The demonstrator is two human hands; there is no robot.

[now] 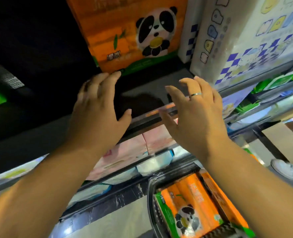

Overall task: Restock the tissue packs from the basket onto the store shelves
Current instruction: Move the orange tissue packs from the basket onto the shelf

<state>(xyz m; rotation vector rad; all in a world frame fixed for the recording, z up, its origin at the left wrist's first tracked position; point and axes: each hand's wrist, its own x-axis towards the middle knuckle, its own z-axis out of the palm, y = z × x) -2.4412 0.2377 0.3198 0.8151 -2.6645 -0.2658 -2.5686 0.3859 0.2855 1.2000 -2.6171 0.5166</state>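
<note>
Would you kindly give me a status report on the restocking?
Left hand and right hand open, empty. Panda pack upright on shelf. More packs in basket.

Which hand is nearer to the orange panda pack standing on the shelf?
Left. The left hand has its fingertips at the lower edge of the orange panda pack; the right hand is apart from it, lower and to the right, over the shelf.

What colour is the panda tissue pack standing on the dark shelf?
The panda tissue pack is orange with a green base band; head view.
</note>
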